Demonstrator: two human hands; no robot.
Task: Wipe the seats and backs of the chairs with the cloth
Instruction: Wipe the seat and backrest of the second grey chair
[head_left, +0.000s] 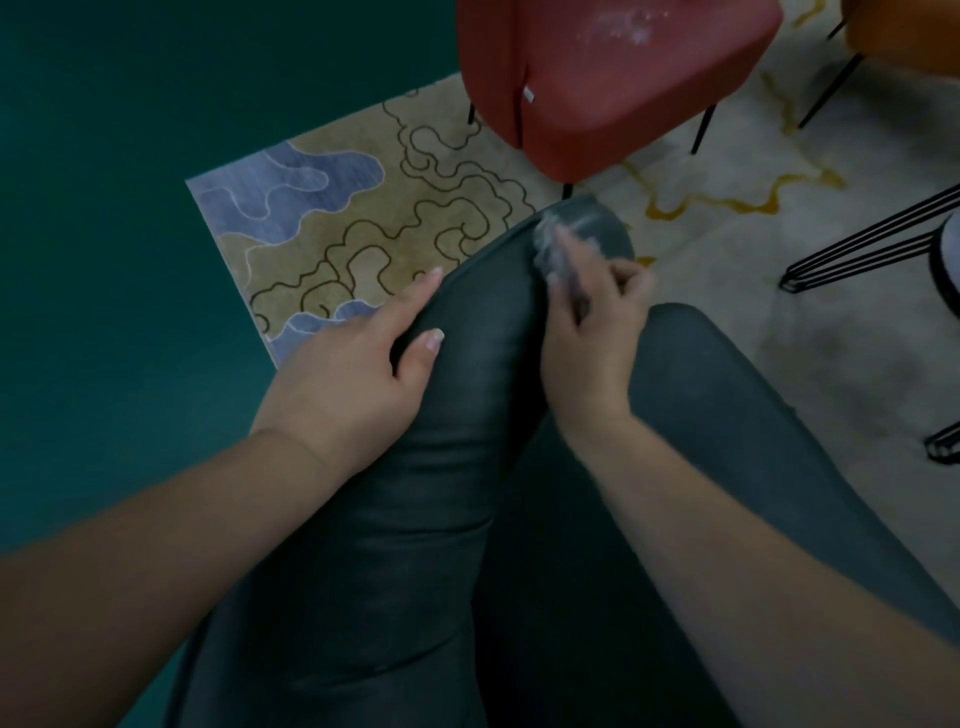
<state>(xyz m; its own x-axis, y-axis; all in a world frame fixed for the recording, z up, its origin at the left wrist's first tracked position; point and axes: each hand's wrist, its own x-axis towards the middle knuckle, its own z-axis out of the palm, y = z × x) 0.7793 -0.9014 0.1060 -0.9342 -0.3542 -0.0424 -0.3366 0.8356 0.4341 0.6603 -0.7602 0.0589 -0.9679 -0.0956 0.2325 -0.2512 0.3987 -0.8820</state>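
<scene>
A dark green leather chair (452, 467) fills the lower middle of the head view, its back curving up towards the rug. My left hand (358, 369) grips the back's left edge, fingers over the outer side and thumb on the front. My right hand (587, 332) holds a thin pale cloth (558, 244), blurred by motion, against the upper part of the chair back. A red chair (613, 88) stands beyond, with whitish smears (623, 26) on its seat.
A patterned beige, blue and yellow rug (374, 208) lies under the chairs on a dark teal floor (104, 208). Black wire legs (872, 249) of other furniture stand at the right. An orange chair (904, 31) shows at the top right corner.
</scene>
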